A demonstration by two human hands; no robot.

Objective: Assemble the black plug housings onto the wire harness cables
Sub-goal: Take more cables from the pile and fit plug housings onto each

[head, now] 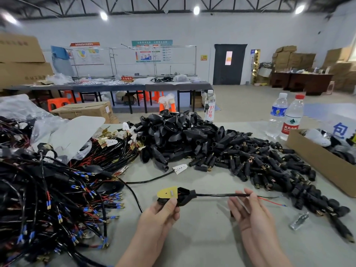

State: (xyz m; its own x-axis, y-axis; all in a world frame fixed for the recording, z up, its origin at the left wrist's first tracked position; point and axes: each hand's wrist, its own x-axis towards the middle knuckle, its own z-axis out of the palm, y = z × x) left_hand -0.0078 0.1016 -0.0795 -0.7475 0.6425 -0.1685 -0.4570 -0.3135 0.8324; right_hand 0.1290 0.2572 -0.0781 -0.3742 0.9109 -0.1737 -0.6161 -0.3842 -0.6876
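My left hand [163, 212] grips a black plug housing [184, 196] from below, with a yellow circuit board [168, 192] sticking out of its left end. A black cable [219, 195] runs right from the housing and ends in thin red and black wires [271, 201]. My right hand [248, 211] is palm up with fingers nearly straight, and the cable lies across its fingertips. A large pile of black plug housings [173, 135] sits at the table's middle back. Wire harness cables [48, 199] with blue terminals are heaped at the left.
Small black connectors with brass tips [269, 166] spread across the right. A cardboard box [316, 162] stands at the right edge, two water bottles [285, 116] behind it. A small shiny metal part [299, 220] lies near my right hand. A loose cable with a white board [180, 168] lies ahead.
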